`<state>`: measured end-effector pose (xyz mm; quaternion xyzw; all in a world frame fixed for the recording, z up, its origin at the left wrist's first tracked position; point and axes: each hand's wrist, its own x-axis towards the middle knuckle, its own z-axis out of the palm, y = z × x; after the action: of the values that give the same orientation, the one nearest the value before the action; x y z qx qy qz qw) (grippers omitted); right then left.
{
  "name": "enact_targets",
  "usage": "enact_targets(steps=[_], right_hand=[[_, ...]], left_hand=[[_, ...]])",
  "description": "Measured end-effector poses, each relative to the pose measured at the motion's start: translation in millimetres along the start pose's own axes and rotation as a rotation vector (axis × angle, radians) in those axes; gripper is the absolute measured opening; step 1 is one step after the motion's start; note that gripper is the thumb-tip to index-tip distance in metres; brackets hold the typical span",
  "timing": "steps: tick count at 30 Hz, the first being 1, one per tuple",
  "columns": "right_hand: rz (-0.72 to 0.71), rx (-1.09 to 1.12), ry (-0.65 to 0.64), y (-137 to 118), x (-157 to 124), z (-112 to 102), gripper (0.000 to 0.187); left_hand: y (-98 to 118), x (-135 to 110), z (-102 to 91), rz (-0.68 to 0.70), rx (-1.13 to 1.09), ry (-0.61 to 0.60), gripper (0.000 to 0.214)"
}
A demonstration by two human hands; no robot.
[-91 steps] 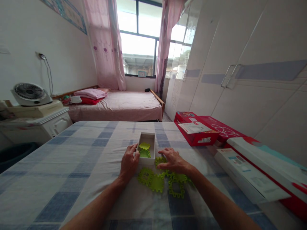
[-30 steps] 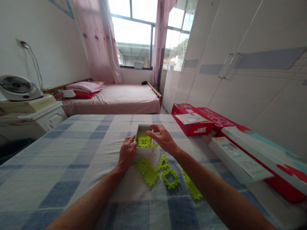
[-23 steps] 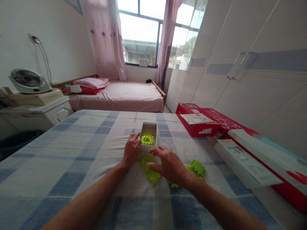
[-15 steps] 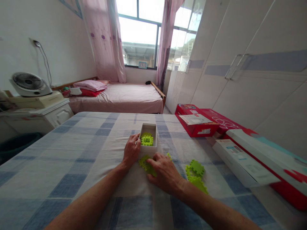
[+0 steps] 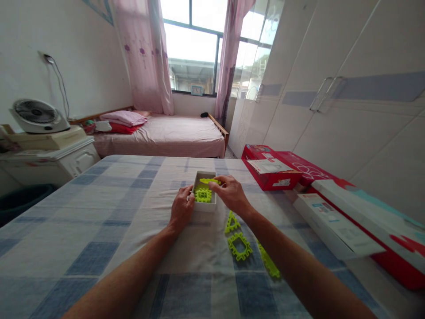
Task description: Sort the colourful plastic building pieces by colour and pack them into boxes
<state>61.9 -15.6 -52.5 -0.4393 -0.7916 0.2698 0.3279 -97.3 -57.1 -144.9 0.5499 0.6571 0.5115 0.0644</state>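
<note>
A small white open box (image 5: pixel 206 207) stands on the checked cloth, with yellow-green toothed building pieces (image 5: pixel 202 195) inside. My left hand (image 5: pixel 182 204) grips the box by its left wall. Over the box's far half, my right hand (image 5: pixel 231 191) pinches a yellow-green building piece (image 5: pixel 208 180), seen nearly edge-on. Nearer to me on the cloth lie a triangular piece (image 5: pixel 232 223) and a ring-like toothed piece (image 5: pixel 240 247). Farther right, another yellow-green piece (image 5: pixel 269 262) is partly covered by my right forearm.
Red boxes (image 5: pixel 282 181) and a long white carton (image 5: pixel 338 223) line the table's right side. The table has a blue and white checked cloth (image 5: pixel 133 190). Beyond it are a bed (image 5: pixel 179 133) and a window. At the left, a fan (image 5: pixel 38 116) sits on a cabinet.
My right hand has picked up a yellow-green piece from the cloth in front of the box and carried it forward over the box. My left hand stays at the box.
</note>
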Motion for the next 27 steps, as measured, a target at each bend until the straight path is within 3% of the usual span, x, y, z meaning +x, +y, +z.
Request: enact_targets(steps=[4,7,9,12,15,17,23,27], right_hand=[[0.062,-0.013,-0.036,4.8,29.2,14.5,0.046],[0.003,-0.088,-0.061,17.1,9.9,2.4,0.049],[-0.074,-0.132,-0.215,27.9,-16.3,-15.5,0.05],[-0.175,-0.206,-0.572,44.3,-54.1,-40.1,0.075],[-0.161,-0.306,-0.731,55.9,-74.0,-47.5,0.095],[-0.157,-0.342,-0.728,59.2,-76.8,-45.0,0.094],[-0.3,-0.269,-0.613,60.6,-73.2,-40.1,0.06],[-0.239,-0.267,-0.606,64.4,-71.8,-42.3,0.065]], left_hand=[[0.8,0.5,-1.1,0.009,0.006,-0.004,0.039],[1.6,0.8,-1.2,0.007,0.007,-0.01,0.04],[1.6,0.9,-0.6,0.003,0.005,-0.012,0.042],[0.8,1.0,0.5,-0.006,0.003,-0.011,0.041],[0.2,1.0,0.7,-0.009,0.003,-0.009,0.04],[0.4,0.9,0.0,-0.005,0.005,-0.011,0.04],[0.0,1.4,-1.5,0.009,0.004,-0.015,0.039],[-1.6,1.4,-0.3,0.009,0.0,-0.004,0.038]])
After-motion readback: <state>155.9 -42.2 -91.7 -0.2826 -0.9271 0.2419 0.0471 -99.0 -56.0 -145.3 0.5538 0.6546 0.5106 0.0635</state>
